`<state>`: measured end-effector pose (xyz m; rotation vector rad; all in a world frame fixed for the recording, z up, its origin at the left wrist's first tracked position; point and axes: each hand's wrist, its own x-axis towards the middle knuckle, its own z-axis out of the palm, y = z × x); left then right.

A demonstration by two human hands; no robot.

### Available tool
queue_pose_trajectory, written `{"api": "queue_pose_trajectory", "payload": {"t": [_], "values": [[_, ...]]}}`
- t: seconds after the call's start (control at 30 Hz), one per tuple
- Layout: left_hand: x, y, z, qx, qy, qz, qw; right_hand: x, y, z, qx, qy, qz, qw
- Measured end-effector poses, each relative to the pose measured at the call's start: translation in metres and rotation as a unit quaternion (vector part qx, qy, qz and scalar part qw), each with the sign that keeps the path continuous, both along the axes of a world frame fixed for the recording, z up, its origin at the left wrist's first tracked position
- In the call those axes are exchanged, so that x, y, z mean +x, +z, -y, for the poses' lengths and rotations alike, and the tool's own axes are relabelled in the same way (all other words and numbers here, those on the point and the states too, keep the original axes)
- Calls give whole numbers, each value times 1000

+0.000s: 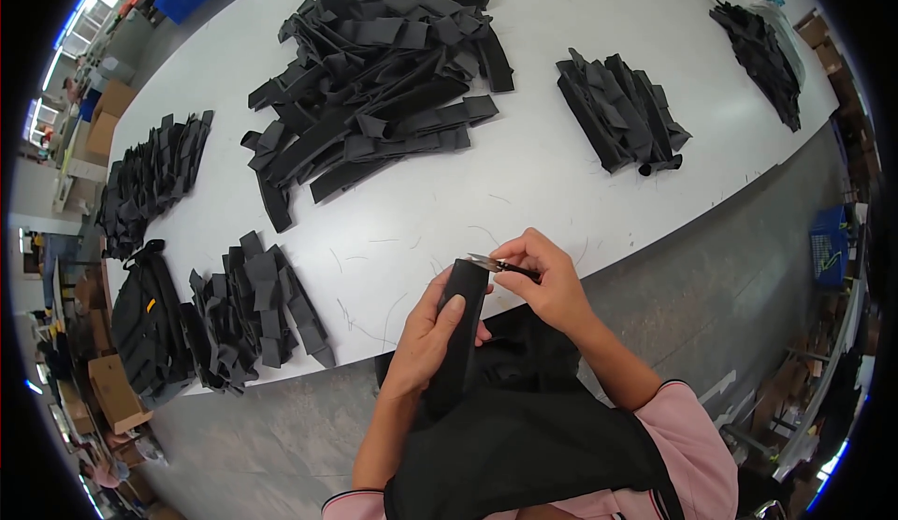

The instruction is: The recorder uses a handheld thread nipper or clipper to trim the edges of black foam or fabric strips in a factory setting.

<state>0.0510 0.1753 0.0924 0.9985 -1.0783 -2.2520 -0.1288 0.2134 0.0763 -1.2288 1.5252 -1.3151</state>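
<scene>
Strap (460,324) inside left grip (426,338), snips (500,265) touching.

On the tabletop (561,183), the largest heap of straps (379,62) lies far and centre. A smaller stack (622,113) sits to its right, and another pile (762,48) lies at the far right corner. A row of pieces (150,179) lies at the left edge. Near left, a bag (145,319) rests beside a small pile (257,319). At the near edge, the left hand (426,338) has a strap (458,328) in its grip, with the right hand (547,281) and its snips (500,264) just right of it.
</scene>
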Motion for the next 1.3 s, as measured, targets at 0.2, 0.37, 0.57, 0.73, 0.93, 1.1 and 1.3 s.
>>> {"api": "queue_pose_trajectory", "payload": {"t": [0.2, 0.37, 0.57, 0.73, 0.93, 1.1, 1.3], "values": [[2, 0, -1, -13, -28, 19, 999, -1, 7, 3, 98, 69, 158, 980], [1, -2, -2, -25, -23, 24, 999, 2, 6, 1, 48, 19, 130, 990], [3, -3, -3, -97, -32, 108, 989, -5, 7, 2, 150, 62, 231, 959], [-1, -10, -4, -421, -35, 300, 855, -6, -5, -4, 161, 44, 288, 943], [-18, -9, -9, -514, -21, 378, 770, 22, -9, 21, 118, -4, 283, 952], [7, -1, 1, -69, 36, -155, 985, 2, -6, 20, 118, 64, 409, 903], [12, -29, -3, 114, -61, -111, 985, 18, -25, 40, 147, 84, 310, 936]]}}
